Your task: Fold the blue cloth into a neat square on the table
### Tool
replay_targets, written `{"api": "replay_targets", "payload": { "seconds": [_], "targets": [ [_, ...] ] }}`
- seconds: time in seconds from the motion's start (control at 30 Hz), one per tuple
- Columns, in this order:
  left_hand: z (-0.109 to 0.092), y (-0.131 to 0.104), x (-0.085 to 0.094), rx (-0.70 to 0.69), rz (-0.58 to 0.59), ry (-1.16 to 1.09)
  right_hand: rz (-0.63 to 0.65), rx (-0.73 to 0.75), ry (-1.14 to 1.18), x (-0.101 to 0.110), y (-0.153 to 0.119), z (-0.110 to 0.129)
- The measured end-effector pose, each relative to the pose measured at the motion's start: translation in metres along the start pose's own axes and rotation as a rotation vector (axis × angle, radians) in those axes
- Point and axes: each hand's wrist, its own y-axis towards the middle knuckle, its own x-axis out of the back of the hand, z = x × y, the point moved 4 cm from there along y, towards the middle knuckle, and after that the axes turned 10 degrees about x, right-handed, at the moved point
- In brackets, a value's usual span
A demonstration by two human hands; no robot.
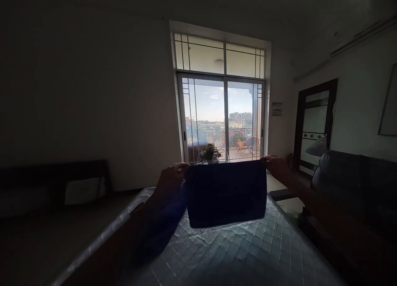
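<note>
A dark blue cloth [228, 195] hangs spread out above a table with a shiny, diamond-patterned cover [248, 248]. My left hand [175, 172] pinches its upper left corner, and my right hand [271, 161] pinches its upper right corner. Another dark blue piece of fabric [164, 224] hangs beneath my left hand, along the forearm; whether it joins the cloth is too dark to tell. The lower edge of the cloth hangs free above the table cover.
Beyond the cloth are a potted plant [210, 151] and a bottle [215, 156], before a sliding glass door [204, 108]. A dark sofa [353, 186] stands at right, near a doorway [316, 124]. Dark furniture [56, 174] lines the left wall.
</note>
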Motion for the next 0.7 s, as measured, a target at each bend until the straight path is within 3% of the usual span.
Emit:
{"api": "replay_targets", "payload": {
  "seconds": [0.1,0.17,0.23,0.33,0.43,0.5,0.6,0.7],
  "targets": [
    [-0.019,0.060,-0.012,-0.031,-0.238,-0.073,-0.128,-0.055,0.003,-0.001,0.063,-0.023],
    [-0.017,0.075,-0.029,-0.089,-0.351,-0.093,-0.210,-0.078,0.046,-0.013,0.081,-0.042],
    [0.000,0.073,-0.059,-0.149,-0.366,-0.074,-0.234,-0.122,0.090,-0.042,0.077,-0.064],
    [0.045,0.049,-0.124,-0.212,-0.245,-0.003,-0.158,-0.205,0.107,-0.112,0.038,-0.094],
    [0.099,0.014,-0.189,-0.249,-0.071,0.076,-0.054,-0.253,0.113,-0.187,-0.027,-0.115],
    [0.130,-0.008,-0.222,-0.253,0.082,0.192,0.014,-0.257,0.138,-0.226,-0.068,-0.123],
    [0.157,-0.026,-0.244,-0.266,0.219,0.357,0.076,-0.256,0.177,-0.255,-0.106,-0.133],
    [0.156,-0.029,-0.242,-0.336,0.171,0.350,0.062,-0.244,0.190,-0.258,-0.114,-0.144]
  ]
}}
